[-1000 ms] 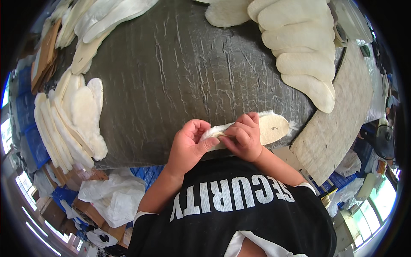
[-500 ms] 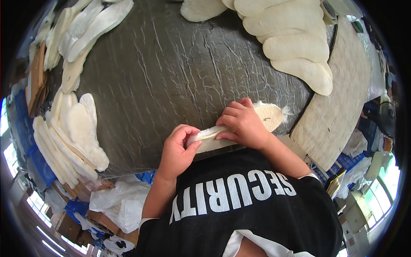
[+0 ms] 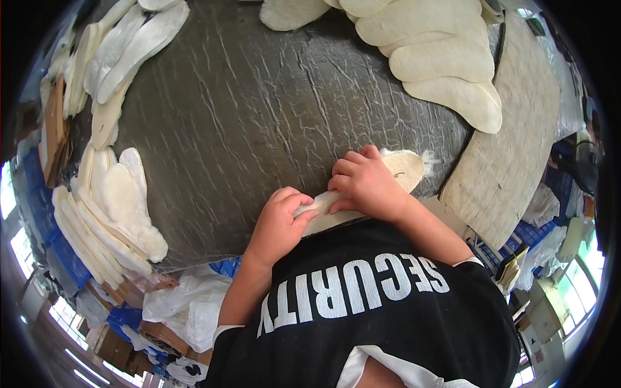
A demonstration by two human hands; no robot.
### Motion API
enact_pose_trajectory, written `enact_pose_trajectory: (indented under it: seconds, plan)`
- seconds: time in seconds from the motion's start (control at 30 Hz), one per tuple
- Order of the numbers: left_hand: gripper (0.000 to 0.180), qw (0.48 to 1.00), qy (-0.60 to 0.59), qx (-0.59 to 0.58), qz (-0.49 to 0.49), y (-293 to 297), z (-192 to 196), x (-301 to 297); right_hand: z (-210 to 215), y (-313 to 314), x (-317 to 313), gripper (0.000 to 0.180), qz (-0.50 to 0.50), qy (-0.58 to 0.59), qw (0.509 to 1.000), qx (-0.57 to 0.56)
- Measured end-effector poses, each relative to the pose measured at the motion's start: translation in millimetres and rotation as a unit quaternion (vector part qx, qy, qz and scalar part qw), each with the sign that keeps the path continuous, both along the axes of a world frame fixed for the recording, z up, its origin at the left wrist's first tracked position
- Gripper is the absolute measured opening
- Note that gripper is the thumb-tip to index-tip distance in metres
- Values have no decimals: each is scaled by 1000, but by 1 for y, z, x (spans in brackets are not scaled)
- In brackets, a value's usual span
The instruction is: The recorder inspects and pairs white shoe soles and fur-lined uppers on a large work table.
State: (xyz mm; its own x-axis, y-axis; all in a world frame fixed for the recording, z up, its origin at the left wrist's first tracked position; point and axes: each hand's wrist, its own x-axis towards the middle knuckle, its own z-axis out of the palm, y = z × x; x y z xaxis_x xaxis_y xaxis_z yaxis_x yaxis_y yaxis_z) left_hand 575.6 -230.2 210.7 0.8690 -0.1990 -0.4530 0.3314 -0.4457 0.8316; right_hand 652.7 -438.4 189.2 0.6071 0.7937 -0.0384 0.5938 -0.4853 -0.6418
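Note:
A fleecy cream insole (image 3: 407,168) lies at the table's near edge, its plain backing up and white fluff sticking out round its far right end. My left hand (image 3: 278,223) pinches the insole's left end between thumb and fingers. Farther right, my right hand (image 3: 367,184) grips its middle, with the thumb on the backing and the fingers curled over the far edge. Both hands cover part of the insole, so its full outline is hidden.
The table has a dark, wrinkled covering (image 3: 259,116). Several cream insoles (image 3: 446,64) overlap at the far right, beside a pale curved board (image 3: 504,161). More fleecy insoles (image 3: 123,200) are heaped at the left. White plastic bags (image 3: 187,307) sit below the left edge.
My left hand has moved slightly right along the insole, and less white fluff shows between the hands. My right hand keeps nearly the same place. The view has shifted a little.

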Motion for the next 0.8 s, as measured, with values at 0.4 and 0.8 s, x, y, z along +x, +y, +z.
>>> enact_pose_trajectory:
  seconds: [0.4,0.8]
  plan:
    - [20,993,-108,43,-25,-9,9,8,-4,-6,5,26,19,58,998,15]
    - [17,993,83,-87,12,3,-15,10,4,-2,8,21,54,108,993,2]
